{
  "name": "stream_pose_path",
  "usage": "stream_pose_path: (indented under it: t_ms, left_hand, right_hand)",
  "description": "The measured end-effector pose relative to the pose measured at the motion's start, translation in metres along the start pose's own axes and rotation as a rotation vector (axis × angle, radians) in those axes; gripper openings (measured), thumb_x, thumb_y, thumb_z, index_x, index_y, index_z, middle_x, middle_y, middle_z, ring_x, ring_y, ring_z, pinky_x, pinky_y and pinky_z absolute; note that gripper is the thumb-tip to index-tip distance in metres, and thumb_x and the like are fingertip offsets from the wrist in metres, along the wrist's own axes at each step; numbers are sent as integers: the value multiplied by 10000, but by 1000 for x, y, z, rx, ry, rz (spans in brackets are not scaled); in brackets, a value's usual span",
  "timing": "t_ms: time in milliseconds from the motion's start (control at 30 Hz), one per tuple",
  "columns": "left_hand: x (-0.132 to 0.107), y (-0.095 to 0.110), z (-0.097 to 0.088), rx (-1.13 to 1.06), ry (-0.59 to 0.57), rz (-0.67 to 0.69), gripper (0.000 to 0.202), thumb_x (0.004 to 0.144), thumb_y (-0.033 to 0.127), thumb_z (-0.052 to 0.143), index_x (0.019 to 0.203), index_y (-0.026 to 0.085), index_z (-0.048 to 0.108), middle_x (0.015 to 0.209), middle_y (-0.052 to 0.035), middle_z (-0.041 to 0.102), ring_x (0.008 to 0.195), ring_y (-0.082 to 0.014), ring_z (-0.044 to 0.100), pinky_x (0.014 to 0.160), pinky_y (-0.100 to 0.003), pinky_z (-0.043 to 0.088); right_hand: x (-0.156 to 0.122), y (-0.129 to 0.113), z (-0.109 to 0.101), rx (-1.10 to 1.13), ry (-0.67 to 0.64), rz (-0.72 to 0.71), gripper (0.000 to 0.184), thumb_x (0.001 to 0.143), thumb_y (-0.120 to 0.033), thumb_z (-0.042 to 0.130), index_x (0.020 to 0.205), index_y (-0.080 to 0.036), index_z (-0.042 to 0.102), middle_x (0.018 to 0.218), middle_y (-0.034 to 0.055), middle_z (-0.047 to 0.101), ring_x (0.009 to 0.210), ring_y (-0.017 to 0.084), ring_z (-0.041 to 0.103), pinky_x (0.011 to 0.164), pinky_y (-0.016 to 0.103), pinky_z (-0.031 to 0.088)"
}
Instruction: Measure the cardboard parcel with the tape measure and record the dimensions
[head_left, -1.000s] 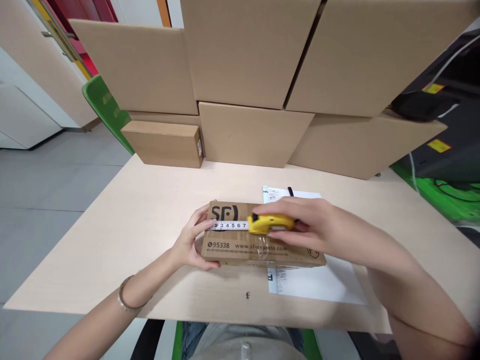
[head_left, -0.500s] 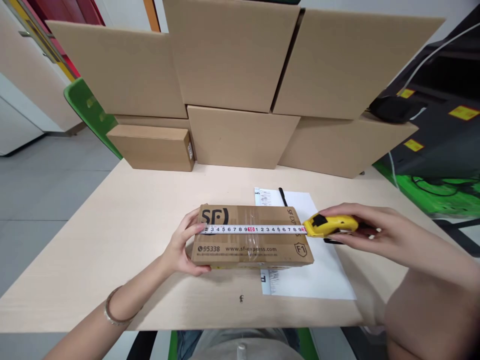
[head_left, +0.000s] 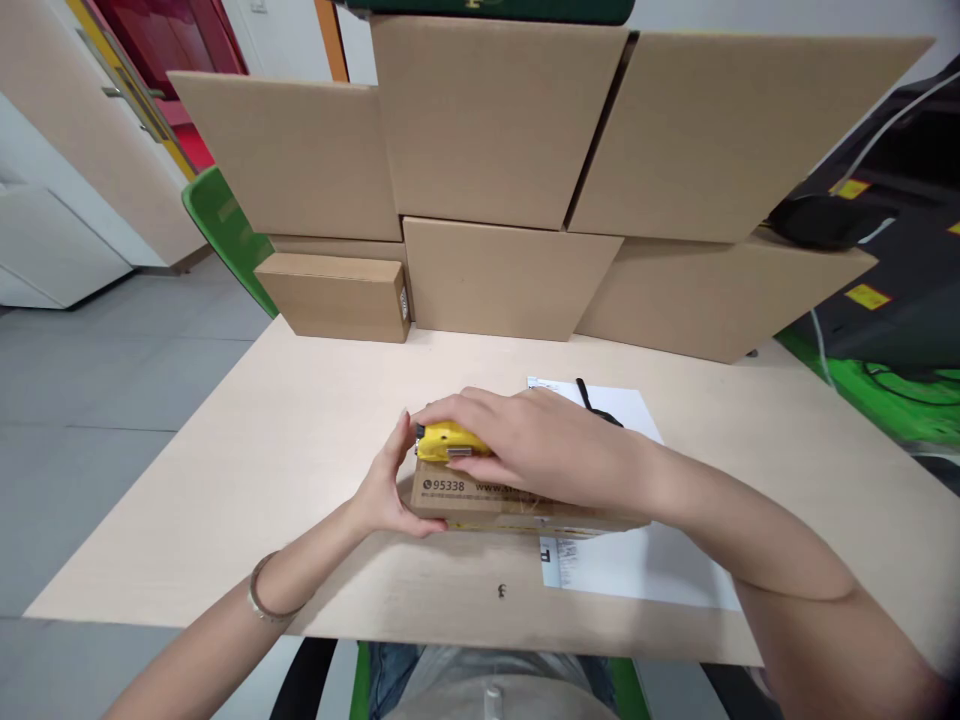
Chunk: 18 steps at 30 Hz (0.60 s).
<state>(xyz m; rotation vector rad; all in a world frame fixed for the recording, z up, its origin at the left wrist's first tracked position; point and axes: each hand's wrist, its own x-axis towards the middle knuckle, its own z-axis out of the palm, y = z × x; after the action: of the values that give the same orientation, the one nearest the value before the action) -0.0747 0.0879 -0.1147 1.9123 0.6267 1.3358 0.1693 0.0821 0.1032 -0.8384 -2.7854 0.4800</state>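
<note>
head view | left hand (head_left: 390, 490) grips the left end of a box (head_left: 480, 507) on the desk (head_left: 360, 400) | right hand (head_left: 536, 432) clasps a tape measure (head_left: 452, 440) over that same end | paper (head_left: 637, 565) lies partly beneath the box

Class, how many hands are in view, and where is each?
2: the left hand holds the printed box at its left end; the right hand holds the yellow tape measure.
</note>
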Motion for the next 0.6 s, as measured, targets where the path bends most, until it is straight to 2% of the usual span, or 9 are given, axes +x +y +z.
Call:
stream_pose_path:
  t_ms: [67,133,167,233,300,367,433,533,600]
  left_hand:
    - [2,6,0,-11,4,13,1317,540,501,941,1604,364,176,1603,-146,377,1413,-421,454,1147,-596,388]
    - [9,19,-1,-43,50,-33,1169,593,553,898,1573,323,304,1585,-138,411,1417,-414,446,1167,-572,372]
    - [14,27,0,-76,85,-102,1062,638,586,859,1540,293,381,1569,-136,437,1424,-413,435,1175,-564,363]
    - [23,44,2,-219,128,-327,863,770,619,740,1495,250,452,1503,-136,523,1375,-396,496,1142,-548,408]
    - [29,58,7,-388,126,-547,694,882,591,623,1456,222,494,1368,-141,640,1267,-374,598,1073,-534,474]
    - [32,64,13,-488,113,-694,575,937,542,566,1394,195,550,1255,-144,705,1204,-360,645,1041,-516,497]
    - [33,65,18,-506,121,-769,501,945,511,577,1326,186,591,1231,-139,718,1197,-344,654,1037,-491,499]
    - [32,60,21,-493,125,-798,464,937,498,605,1286,192,588,1272,-127,701,1202,-317,653,1017,-459,508]
    - [31,56,21,-468,114,-772,466,934,502,606,1277,187,591,1267,-125,700,1199,-310,651,1002,-446,514]
  right_hand:
    - [2,-2,-2,-50,47,-26,332,1036,-346,487,1355,-262,525,1234,57,702,802,205,703,671,316,463]
    - [-7,-2,-10,-67,183,25,344,1027,-368,513,1356,-267,528,1237,46,699,820,198,704,698,310,478]
    - [-14,-1,-16,-65,283,79,362,1014,-389,541,1358,-277,528,1227,37,700,825,194,703,703,302,484]
    - [-32,0,-26,-53,465,217,396,979,-437,600,1346,-303,539,1162,18,708,799,185,695,678,283,484]
    - [-49,0,-30,4,538,343,394,952,-479,632,1303,-314,565,1061,2,713,716,167,672,608,268,468]
    - [-62,0,-26,139,480,441,378,945,-511,630,1262,-310,582,961,-10,707,611,138,625,535,255,446]
    - [-69,-1,-13,315,345,519,386,954,-541,599,1259,-308,569,862,-28,688,522,116,570,472,246,419]
    - [-70,1,15,443,165,588,402,964,-574,554,1243,-284,548,807,-32,678,525,129,565,470,254,412]
    - [-67,3,32,363,148,583,374,969,-555,547,1198,-259,557,885,2,712,623,161,616,545,281,445]
